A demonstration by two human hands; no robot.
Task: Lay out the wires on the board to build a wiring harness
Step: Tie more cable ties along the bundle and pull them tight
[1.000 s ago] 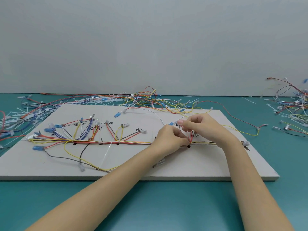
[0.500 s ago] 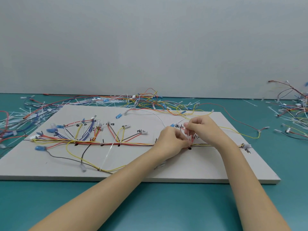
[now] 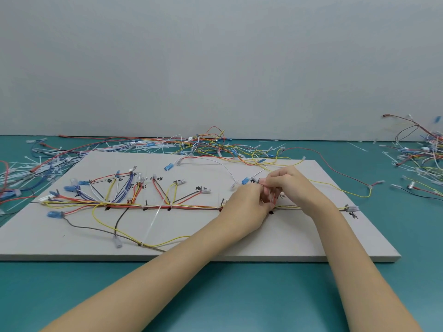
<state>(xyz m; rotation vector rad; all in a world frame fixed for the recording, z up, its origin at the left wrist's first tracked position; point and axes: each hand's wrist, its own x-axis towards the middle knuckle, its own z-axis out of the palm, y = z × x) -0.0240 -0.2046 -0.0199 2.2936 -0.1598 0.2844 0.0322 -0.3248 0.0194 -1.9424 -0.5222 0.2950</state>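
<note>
Hands meet over the right half of a pale grey board (image 3: 299, 240) lying flat on a teal table (image 3: 215, 295), seen from a head-worn camera looking down. 2 bare forearms reach in from the bottom edge.

The left hand (image 3: 244, 207) and right hand (image 3: 287, 185) touch at the fingertips, both with fingers curled tight around something thin and pale, perhaps a cable tie or a wire end; it is too small to name for sure. Their pinch sits directly above the main wire bundle (image 3: 182, 207), a trunk of red, orange and yellow wires whose long axis runs left to right across the middle of the board.

The bundle passes under both hands and continues right to a small clear connector (image 3: 351, 208) near the board's right edge. Left of the hands, short branch wires (image 3: 119, 188) fan up from the trunk toward black handwritten labels. A white cable tie (image 3: 153, 224) slants across the trunk further left.

Whatever is being fastened likely wraps crosswise to the trunk, and both hands are equally near it.

Loose wires (image 3: 203, 147) pile behind the board, and another heap (image 3: 422, 154) lies well apart on the right.
</note>
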